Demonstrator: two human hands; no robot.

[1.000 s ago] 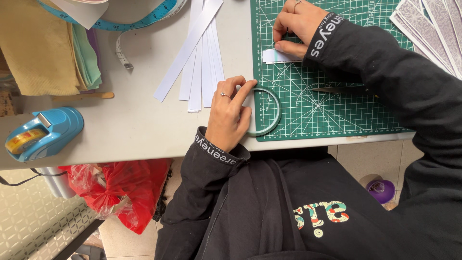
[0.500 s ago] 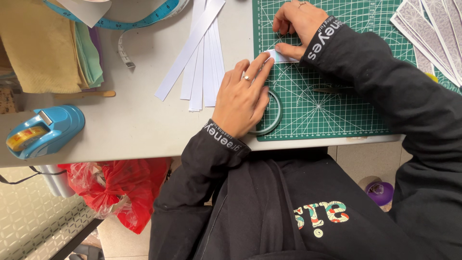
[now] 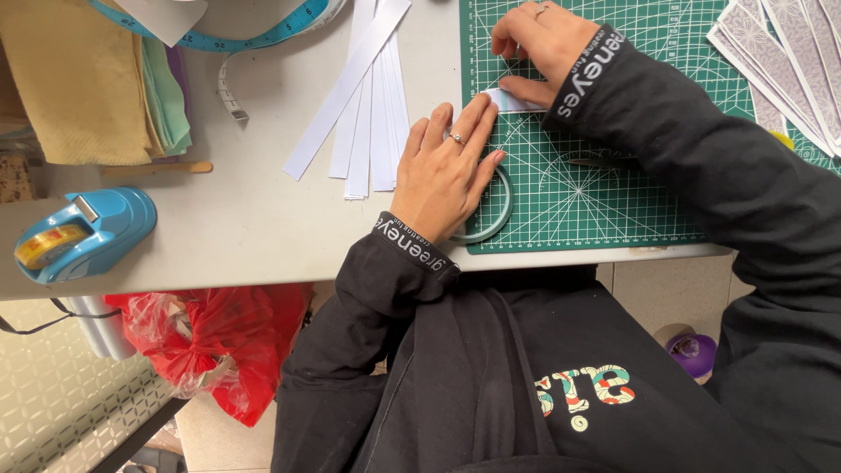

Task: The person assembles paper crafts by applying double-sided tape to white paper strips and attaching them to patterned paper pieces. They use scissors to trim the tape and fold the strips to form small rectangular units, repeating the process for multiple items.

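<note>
— Small white paper piece point(image 3: 510, 100) lies on the green gridded cutting mat point(image 3: 613, 193), left hand point(image 3: 447, 171) flat beside it, grip wide, steadying.
— And the right hand point(image 3: 541, 44)?
— Its grip pinches the paper's edge, holding it down.

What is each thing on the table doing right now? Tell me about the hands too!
left hand: flat, fingers pressing the paper piece
right hand: pinching the paper piece
small paper piece: held on the green cutting mat
tape ring: lying flat, partly under the left hand
white paper strips: loose, fanned out
blue tape dispenser: standing untouched
</note>
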